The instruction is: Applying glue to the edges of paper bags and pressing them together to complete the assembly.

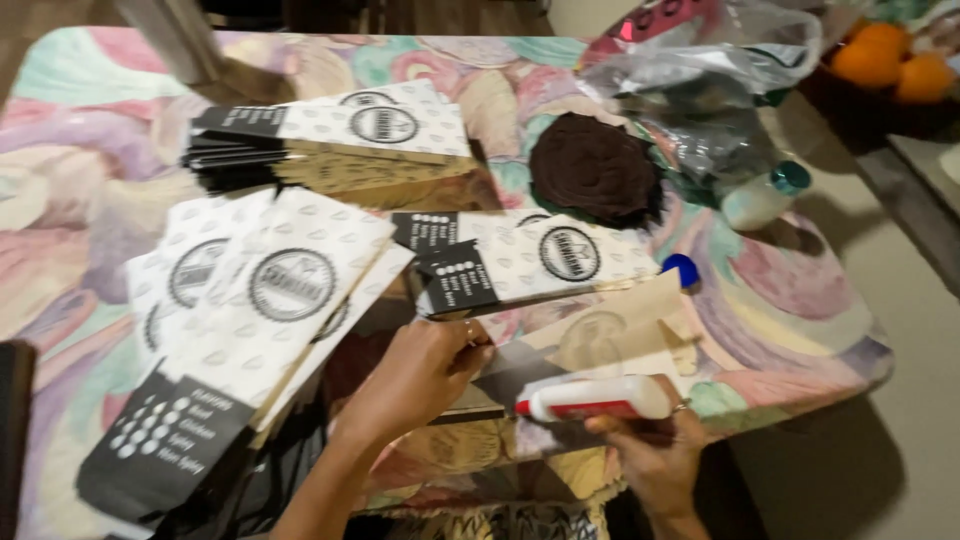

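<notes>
Matt printed paper bags (300, 290) in white and black, brown kraft paper sheet (640, 315), glossy white plastic glue bottle (600, 398), soft patterned cloth table cover (800, 300), crinkled shiny plastic bag (700, 90), rough dark brown fabric round (595, 165)

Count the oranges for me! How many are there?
2 oranges show, both in a dark bowl at the top right corner: one on the left, one beside it at the edge of view. More may be hidden outside the picture.
</notes>
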